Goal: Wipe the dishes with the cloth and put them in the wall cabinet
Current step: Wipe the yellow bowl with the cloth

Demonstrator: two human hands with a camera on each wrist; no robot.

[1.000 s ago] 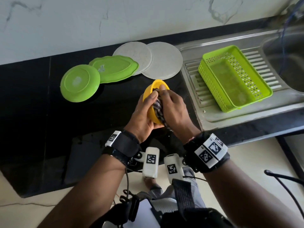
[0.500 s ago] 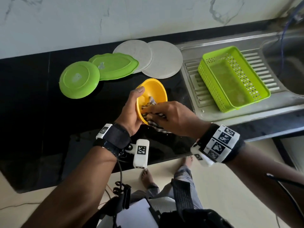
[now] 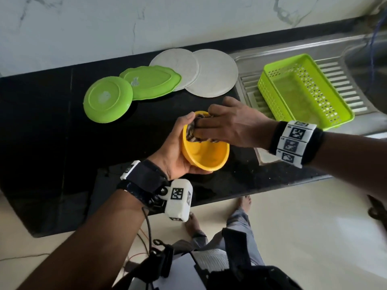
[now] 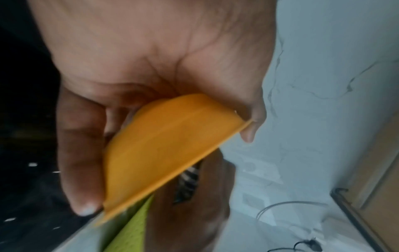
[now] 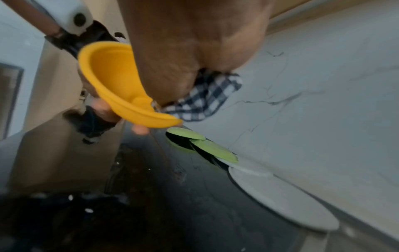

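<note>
My left hand (image 3: 178, 149) grips a yellow bowl (image 3: 206, 152) from underneath, above the black counter (image 3: 52, 143), with its thumb over the far rim. In the left wrist view the fingers curl round the bowl (image 4: 164, 145). My right hand (image 3: 228, 124) reaches in from the right and presses a checked cloth (image 3: 193, 131) against the inside of the bowl. The right wrist view shows the cloth (image 5: 207, 100) bunched in the fingers beside the bowl (image 5: 116, 85). On the counter behind lie a round green plate (image 3: 107, 99), an oval green plate (image 3: 150, 82) and two white plates (image 3: 213, 73).
A green perforated basket (image 3: 303, 91) stands on the steel sink drainboard (image 3: 343, 80) at the right. A marble wall (image 3: 146, 24) runs behind the counter. The counter's front edge lies below my hands, with the floor and my feet beyond it.
The bowl has turned from on edge to opening upward and come nearer. My right hand has swung from the near side to over the far rim, with the cloth inside the bowl.
</note>
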